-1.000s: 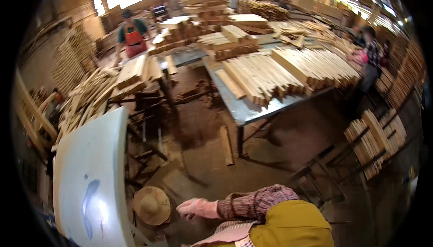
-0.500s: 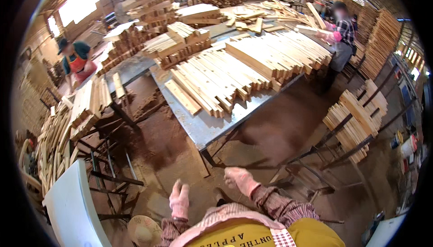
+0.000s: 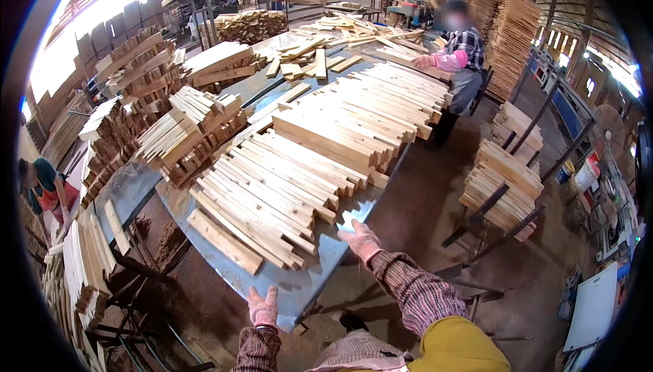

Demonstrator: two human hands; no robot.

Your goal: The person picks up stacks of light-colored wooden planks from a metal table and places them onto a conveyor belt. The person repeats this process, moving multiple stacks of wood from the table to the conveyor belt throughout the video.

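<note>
A metal table (image 3: 299, 294) is set across a timber workshop, its near corner pointed toward the person. Most of its top is taken up by a row of pale planks (image 3: 272, 185), laid side by side with uneven ends turned to the right-hand edge. Behind the far end, a tall stack (image 3: 513, 42) of timber is seen. The far right edge is attended by a co-worker (image 3: 469, 42) in a checked shirt, one pink-gloved hand held out near the row. A smaller pile (image 3: 503, 185) of boards is borne on a dark frame to the right. At the row's near left side, one plank (image 3: 224, 241) is laid slightly apart.

The right hand (image 3: 360, 241), in a pinkish glove, is extended over the table's right edge, its fingers open and stretched forward; the nearest plank ends are found just beside the fingertips, to their left. The left hand (image 3: 262, 309), similarly gloved, is raised at the near corner, thumb and fingers parted, with the separate plank's end lying near, just beyond the fingertips. Nothing is seen gripped by either hand; whether the table is touched cannot be told.
</note>
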